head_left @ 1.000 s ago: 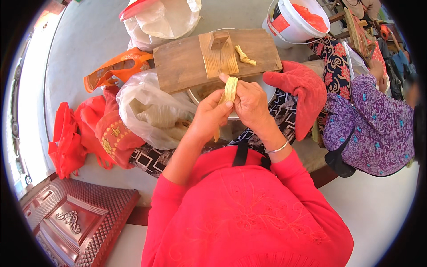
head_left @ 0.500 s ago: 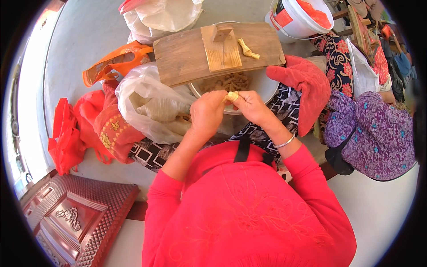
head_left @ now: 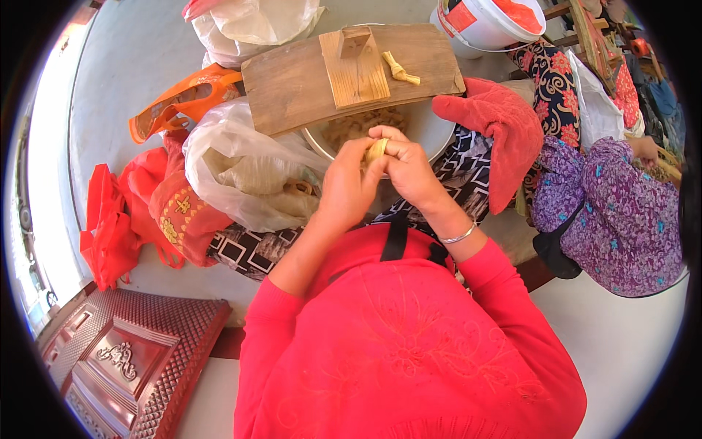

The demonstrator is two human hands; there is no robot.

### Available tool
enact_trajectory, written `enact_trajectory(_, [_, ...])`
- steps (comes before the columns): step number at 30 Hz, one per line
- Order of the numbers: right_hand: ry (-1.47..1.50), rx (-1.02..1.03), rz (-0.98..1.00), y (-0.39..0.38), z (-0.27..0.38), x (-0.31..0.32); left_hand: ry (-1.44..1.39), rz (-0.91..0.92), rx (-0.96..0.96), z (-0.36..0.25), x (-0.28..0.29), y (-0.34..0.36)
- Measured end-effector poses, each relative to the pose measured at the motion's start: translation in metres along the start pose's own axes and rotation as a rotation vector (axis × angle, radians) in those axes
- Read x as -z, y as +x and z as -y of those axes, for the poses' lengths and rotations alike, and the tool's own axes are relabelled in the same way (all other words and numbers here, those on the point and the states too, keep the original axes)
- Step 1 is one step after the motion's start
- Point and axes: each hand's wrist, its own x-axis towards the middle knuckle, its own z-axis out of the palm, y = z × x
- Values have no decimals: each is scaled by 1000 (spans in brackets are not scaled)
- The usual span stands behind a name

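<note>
My left hand (head_left: 349, 179) and my right hand (head_left: 407, 167) meet over my lap, both closed on a pale yellow knotted strip (head_left: 376, 150). Fingers cover most of that strip. Just beyond them is a white basin (head_left: 441, 139) with brown, shredded-looking pieces (head_left: 365, 126) inside. A wooden board (head_left: 285, 88) lies across the basin's far part. Fixed on it is a smaller, lighter wood plate (head_left: 358, 80) with an upright block (head_left: 355, 42). Beside the plate rests another pale yellow knotted strip (head_left: 401, 69).
Left of the basin sits a translucent plastic bag (head_left: 234, 164), with an orange bag (head_left: 175, 110) and red bags (head_left: 110, 227) further out. A white bucket (head_left: 486, 29) stands far right. A red cloth (head_left: 504, 139) lies right of the basin. At right, a person in purple patterned clothing (head_left: 614, 212) sits close.
My hands have turned and drawn closer around the knotted strip, the right fingers now curling over it. The view has shifted slightly, and the other person's hand at right shows more.
</note>
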Motion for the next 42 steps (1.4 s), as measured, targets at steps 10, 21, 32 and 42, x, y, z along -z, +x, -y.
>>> enact_trajectory(10, [-736, 531, -134, 9, 40, 0, 90, -101, -37, -18, 8, 17])
enact_trajectory(21, [-95, 273, -249, 18, 20, -2, -867, 89, 638, 2, -5, -8])
enact_trajectory(32, [-511, 416, -168, -11, 39, 22, -299, 22, 329, 8, 30, -9])
enact_trajectory(42, [-681, 765, 360, -28, 28, -27, -1494, 31, 653, 21, 47, 21])
